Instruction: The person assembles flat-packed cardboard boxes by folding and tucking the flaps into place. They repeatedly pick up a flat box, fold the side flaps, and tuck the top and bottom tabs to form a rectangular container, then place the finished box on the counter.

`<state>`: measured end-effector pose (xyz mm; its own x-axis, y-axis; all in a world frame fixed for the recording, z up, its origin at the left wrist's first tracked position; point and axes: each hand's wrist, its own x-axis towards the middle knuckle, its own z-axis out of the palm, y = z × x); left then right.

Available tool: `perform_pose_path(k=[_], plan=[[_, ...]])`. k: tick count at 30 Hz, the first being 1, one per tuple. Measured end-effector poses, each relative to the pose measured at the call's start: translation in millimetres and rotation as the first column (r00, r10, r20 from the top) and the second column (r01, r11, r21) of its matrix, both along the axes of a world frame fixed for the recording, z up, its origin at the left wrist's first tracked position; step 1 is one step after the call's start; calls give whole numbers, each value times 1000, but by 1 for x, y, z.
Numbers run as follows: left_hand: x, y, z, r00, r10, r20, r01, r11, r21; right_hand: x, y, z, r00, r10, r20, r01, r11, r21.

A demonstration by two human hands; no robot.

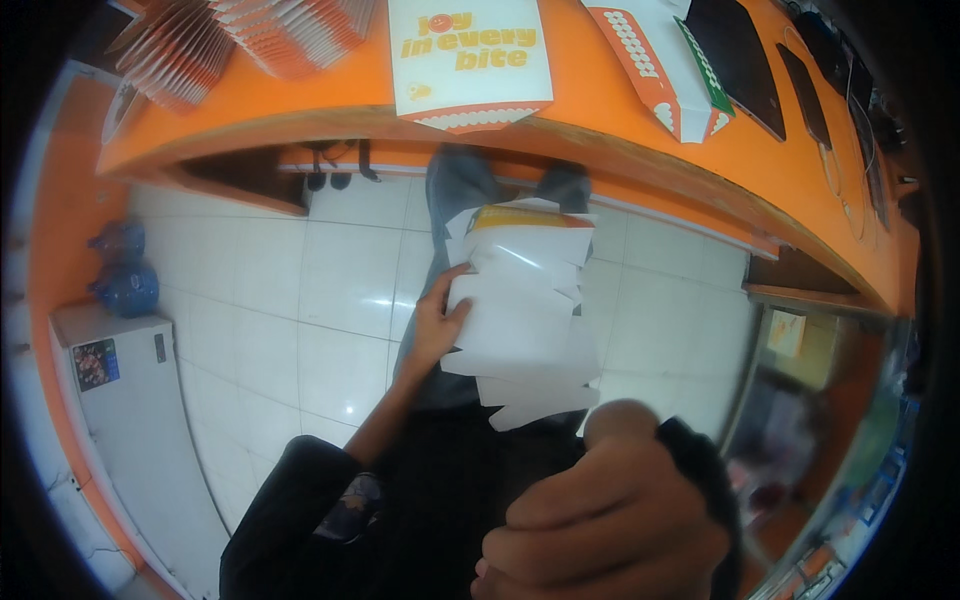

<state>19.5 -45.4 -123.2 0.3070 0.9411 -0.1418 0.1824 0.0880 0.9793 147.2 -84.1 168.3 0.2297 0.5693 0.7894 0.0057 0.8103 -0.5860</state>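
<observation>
A stack of flat white cardboard box blanks point(520, 330) lies across my lap, with a yellow and red printed edge showing at its far end. Its left side is gripped by my left hand point(437, 325), with the thumb over the top sheet. My right hand point(605, 510) is raised close to the camera, right of and nearer than the stack. Its fingers are curled in, and whatever may be inside them is hidden.
An orange counter point(350, 115) curves ahead, bearing a folded white printed box point(470, 65), fanned orange-and-white cartons point(295, 35), another box point(660, 60) and a dark tablet point(738, 65). A white freezer point(140, 420) with blue water bottles point(128, 288) stands left.
</observation>
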Motion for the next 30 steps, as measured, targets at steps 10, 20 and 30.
perform_pose_path(k=[10,20,30], plan=[[-1,1,7,999,-41,18,44,974,-224,4,18,-9,982,-146,119,114,963,242],[0,1,7,999,-39,31,44,981,-189,4,9,0,991,-98,96,92,994,67],[0,2,6,999,-39,24,43,980,-196,6,13,-3,988,-107,108,100,993,68]])
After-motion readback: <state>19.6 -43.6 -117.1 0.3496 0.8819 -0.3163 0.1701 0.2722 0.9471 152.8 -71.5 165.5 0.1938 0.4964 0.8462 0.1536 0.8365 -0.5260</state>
